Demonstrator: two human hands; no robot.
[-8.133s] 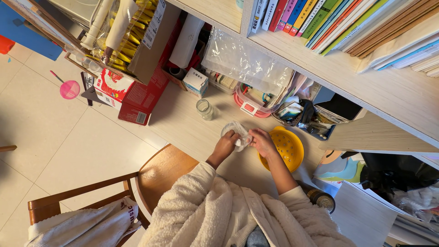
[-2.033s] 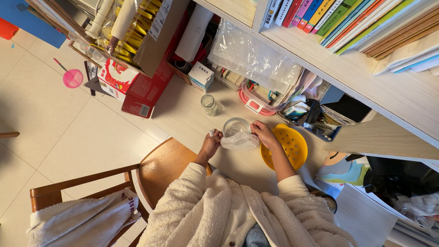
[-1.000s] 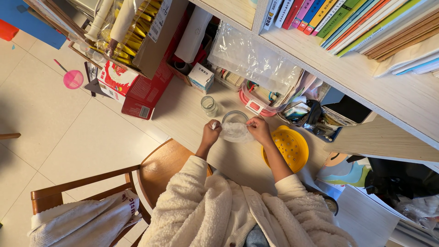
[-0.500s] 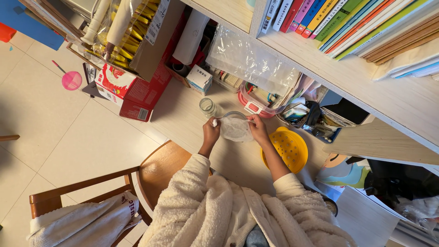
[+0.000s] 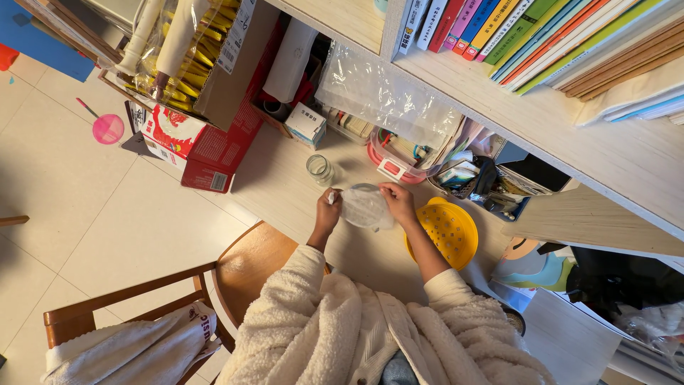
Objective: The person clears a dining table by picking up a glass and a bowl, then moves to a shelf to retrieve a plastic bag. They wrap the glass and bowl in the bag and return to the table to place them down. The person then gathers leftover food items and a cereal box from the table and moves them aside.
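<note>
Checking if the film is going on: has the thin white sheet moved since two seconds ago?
Yes. The thin white sheet now covers the glass bowl's mouth, closer to the small jar.

Between the left hand [image 5: 327, 211] and right hand [image 5: 397, 202] a thin sheet [image 5: 365, 209] lies over a glass bowl [image 5: 363, 189] on the surface [image 5: 285, 189]. A small jar [image 5: 319, 170] stands just beyond the left hand; a perforated bowl [image 5: 443, 229] sits right of the right hand.
</note>
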